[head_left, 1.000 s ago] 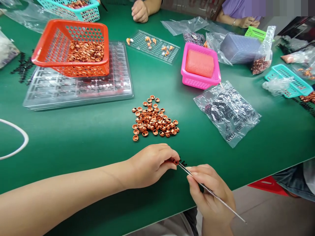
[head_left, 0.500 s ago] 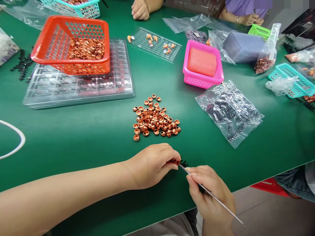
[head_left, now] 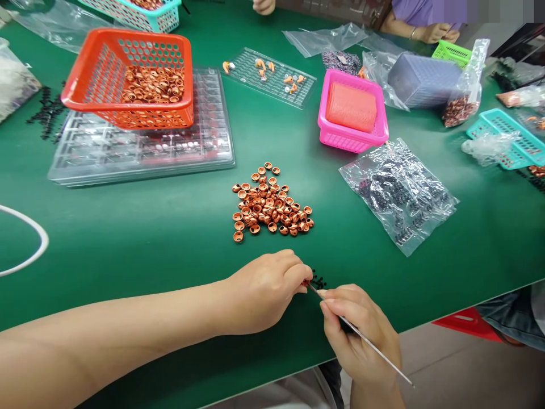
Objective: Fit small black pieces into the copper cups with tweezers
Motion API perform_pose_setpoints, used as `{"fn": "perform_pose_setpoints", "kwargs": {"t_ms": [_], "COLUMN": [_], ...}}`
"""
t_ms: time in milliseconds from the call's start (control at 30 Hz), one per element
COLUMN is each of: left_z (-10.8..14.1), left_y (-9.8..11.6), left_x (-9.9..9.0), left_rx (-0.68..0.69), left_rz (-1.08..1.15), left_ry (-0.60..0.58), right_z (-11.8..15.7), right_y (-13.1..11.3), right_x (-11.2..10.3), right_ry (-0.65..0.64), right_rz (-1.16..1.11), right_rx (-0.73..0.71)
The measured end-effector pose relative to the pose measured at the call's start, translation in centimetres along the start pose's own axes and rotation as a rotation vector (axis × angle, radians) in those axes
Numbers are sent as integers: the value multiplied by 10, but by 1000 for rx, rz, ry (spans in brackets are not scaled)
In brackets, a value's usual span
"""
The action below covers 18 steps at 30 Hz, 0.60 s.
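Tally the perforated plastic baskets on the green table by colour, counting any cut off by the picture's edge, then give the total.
Red-orange basket: 1
Turquoise: 2 (top-left basket; right-hand basket)
Pink basket: 1
Lime-green basket: 1
Total: 5

The green table [head_left: 170, 241] bears a heap of copper-coloured cups [head_left: 272, 210], with stacked clear trays [head_left: 213, 142] behind it to the left, a pink basket [head_left: 340, 138] behind it to the right, a bag of dark pieces [head_left: 402, 196] right of it, and small black bits [head_left: 320, 282] in front.
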<state>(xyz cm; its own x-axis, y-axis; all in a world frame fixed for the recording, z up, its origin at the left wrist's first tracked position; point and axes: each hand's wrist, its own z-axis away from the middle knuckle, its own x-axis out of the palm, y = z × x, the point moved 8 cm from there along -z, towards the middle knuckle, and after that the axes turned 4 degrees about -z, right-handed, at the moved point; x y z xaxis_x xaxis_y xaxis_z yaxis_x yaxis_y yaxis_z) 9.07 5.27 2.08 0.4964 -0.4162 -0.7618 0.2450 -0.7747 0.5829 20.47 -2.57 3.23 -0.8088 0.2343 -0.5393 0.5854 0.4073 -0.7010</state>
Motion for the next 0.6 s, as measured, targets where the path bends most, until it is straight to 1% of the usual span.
{"fn": "perform_pose_setpoints", "kwargs": {"t_ms": [67, 133, 200, 333, 467, 533, 600], "left_z": [-1, -3, -5, -6, 0, 4, 9], "left_y": [0, -2, -7, -19, -22, -22, -22], "left_x": [-1, -3, -7, -18, -25, -27, -28], "left_rx": [-8, -33, -78, -179, -221, -238, -248], "left_rz": [4, 29, 61, 76, 51, 40, 36], "left_ry": [-12, -51, -128, -275, -385, -416, -419], "right_z": [0, 0, 1, 6, 9, 9, 10], "right_y": [1, 3, 6, 12, 15, 16, 16], "right_x": [0, -1, -3, -11, -10, -9, -9], "right_ry": [-6, -9, 18, 126, 139, 134, 142], "right_rz": [-7, -30, -79, -161, -118, -103, -99], "right_rx": [2, 18, 51, 116, 120, 115, 115]}}
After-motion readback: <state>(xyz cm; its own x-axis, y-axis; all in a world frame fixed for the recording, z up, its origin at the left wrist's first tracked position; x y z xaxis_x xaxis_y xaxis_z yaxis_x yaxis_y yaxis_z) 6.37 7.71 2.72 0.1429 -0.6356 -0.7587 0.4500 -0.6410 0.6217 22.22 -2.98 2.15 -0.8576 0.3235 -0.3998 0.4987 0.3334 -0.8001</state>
